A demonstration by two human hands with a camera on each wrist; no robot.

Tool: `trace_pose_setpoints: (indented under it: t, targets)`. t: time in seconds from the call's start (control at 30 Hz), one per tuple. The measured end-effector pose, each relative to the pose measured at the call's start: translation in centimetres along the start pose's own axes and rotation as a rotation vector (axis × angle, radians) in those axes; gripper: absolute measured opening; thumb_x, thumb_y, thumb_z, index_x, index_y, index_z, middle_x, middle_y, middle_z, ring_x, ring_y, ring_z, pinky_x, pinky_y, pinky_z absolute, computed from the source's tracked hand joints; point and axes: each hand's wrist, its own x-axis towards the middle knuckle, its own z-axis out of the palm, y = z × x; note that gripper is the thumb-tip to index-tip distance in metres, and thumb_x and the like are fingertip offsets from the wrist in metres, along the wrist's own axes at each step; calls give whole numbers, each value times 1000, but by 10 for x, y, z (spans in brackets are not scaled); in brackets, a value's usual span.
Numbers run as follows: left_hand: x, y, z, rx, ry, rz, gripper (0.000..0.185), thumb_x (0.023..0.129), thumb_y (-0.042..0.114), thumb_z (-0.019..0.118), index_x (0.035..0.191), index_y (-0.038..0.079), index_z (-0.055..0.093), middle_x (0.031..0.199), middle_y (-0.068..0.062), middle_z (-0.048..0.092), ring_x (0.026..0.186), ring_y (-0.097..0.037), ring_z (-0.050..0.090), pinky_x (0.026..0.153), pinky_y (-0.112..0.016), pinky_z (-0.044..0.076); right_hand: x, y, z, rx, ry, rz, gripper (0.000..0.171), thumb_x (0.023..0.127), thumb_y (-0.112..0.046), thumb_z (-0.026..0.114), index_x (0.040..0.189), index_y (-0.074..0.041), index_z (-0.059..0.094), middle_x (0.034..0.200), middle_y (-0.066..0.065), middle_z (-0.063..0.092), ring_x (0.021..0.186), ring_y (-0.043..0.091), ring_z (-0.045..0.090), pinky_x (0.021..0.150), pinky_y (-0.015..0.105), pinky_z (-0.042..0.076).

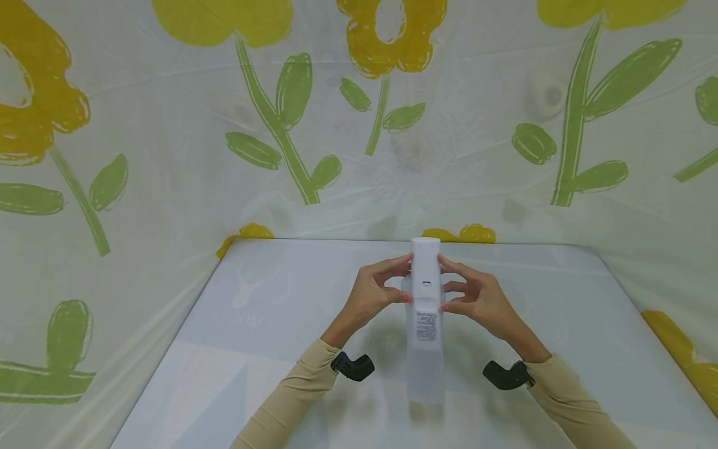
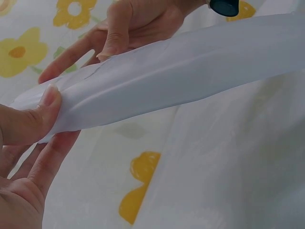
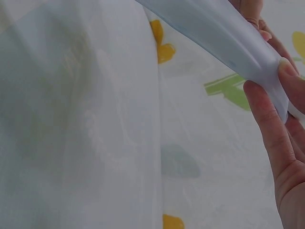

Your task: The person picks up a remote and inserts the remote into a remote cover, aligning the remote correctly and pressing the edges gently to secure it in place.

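1. Both your hands have the long white thing (image 1: 427, 298); it is in the middle, in front of you, over the tabletop (image 1: 252, 355).
2. Your left hand (image 1: 374, 288) pinches its left edge near the top. The thumb and fingers (image 2: 44, 112) are clamped on it.
3. Your right hand (image 1: 481, 298) pinches the right edge the same way, fingers clamped on too.
4. The side facing you has a little dark slot (image 1: 426, 283) and a label (image 1: 426, 325) with words too small to read.
5. Getting hold of it looks done, I think. Letting go of it is not done yet.
6. I can't tell if its low end touches the tabletop, or how much work is left.
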Motion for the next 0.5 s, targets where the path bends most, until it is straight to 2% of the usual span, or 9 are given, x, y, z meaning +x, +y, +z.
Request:
trace_pose_setpoints:
  t: [0.3, 0.5]
  targets:
    - [0, 4, 2, -41, 7, -21, 63, 74, -9, 75, 132, 8, 56, 126, -7, 60, 111, -21, 58, 80, -37, 55, -1, 0, -1, 3, 1, -25, 77, 77, 1, 75, 145, -10, 39, 136, 19, 45, 96, 24, 64, 76, 35, 56]
    - [-3, 25, 4, -54, -1, -17, 60, 74, -12, 73, 131, -1, 54, 126, -13, 59, 112, -23, 58, 80, -38, 55, -1, 1, -2, 4, 2, -27, 76, 77, 1, 75, 144, -10, 40, 135, 19, 46, 96, 24, 64, 76, 34, 56]
